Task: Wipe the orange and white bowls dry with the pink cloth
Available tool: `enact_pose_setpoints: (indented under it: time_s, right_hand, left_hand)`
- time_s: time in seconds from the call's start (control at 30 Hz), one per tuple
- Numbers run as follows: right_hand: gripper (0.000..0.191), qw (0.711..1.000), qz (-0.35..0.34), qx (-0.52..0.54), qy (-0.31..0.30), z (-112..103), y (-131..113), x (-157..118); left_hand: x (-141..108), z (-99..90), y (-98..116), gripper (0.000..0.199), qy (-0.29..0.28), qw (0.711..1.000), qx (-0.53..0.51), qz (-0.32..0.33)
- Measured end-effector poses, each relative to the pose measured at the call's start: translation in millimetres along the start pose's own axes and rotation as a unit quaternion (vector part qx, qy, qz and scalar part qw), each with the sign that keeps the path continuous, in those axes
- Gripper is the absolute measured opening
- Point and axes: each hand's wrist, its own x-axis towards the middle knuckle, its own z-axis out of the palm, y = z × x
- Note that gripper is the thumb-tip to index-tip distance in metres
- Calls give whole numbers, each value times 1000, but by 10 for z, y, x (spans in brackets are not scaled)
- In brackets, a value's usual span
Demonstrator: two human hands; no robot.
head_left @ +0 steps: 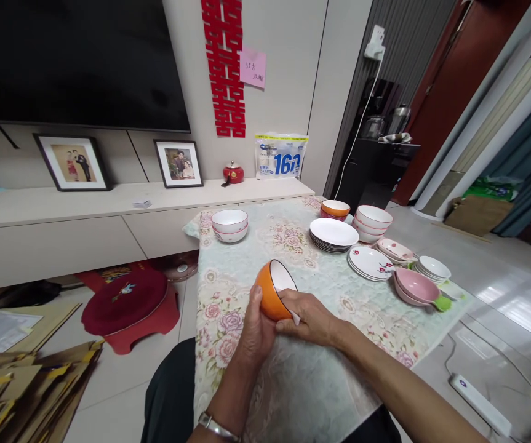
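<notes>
An orange bowl [269,296] with a white inside and a dark rim is tilted on its side above the near part of the table. My left hand [256,329] cups it from below and the left, thumb against the outer wall. My right hand [309,317] is closed at the bowl's right rim, with its fingers reaching into the opening. A corner of thin white tissue [296,319] pokes out under the right fingers; most of it is hidden.
On the flowered tablecloth [228,307] stand white bowls [230,226] at the left. To the right are black-edged plates [334,234], flowered plates [370,263], stacked bowls [373,221] and pink dishes [415,286]. A red stool [129,307] and flattened cardboard [39,387] lie left of the table.
</notes>
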Motion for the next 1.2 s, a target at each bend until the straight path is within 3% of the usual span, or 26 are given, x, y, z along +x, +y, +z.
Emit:
enact_pose_setpoints:
  time_s: [0.13, 0.27, 0.33, 0.53, 0.6, 0.67, 0.77, 0.87, 0.97, 1.07, 1.2]
  right_hand:
    - [45, 997, 31, -18, 65, 45, 53, 68]
    - [44, 968, 124, 152, 154, 16, 145, 197]
    - [44, 922, 177, 277, 205, -23, 234, 248]
    - [53, 731, 280, 530, 326, -19, 554, 260]
    - [50, 690, 294, 566, 342, 1, 622, 246]
    - [46, 670, 306, 584, 342, 4, 659, 234]
    - [45, 667, 315, 579, 347, -6, 675, 222]
    - [45, 702, 297, 528, 376, 8, 678, 221]
    - [42, 747, 264, 454, 407, 32, 682, 231]
    - [42, 771, 237, 410, 427, 20, 676, 236]
    - [54, 804, 194, 385, 408, -73, 617, 193]
  left_hand:
    - [0, 6, 56, 43, 2, 998, -43, -55]
    - [-2, 7, 90, 55, -48, 990, -38, -129]
    - [11, 6, 95, 54, -37, 990, -31, -133]
    - [84, -5, 76, 37, 44, 994, -18, -97]
    - [88, -20, 65, 29, 41, 995, -10, -90]
    - [72, -37, 57, 23, 25, 996, 5, -90]
    - [32, -52, 51, 25, -27, 996, 25, -87]
    - [11, -43, 48, 43, -82, 994, 26, -61]
    - [16, -25, 29, 53, -88, 995, 42, -14]
    - [26, -10, -10, 50, -85, 993, 78, 16]
    - [30, 2, -54, 48, -83, 989, 118, 39]
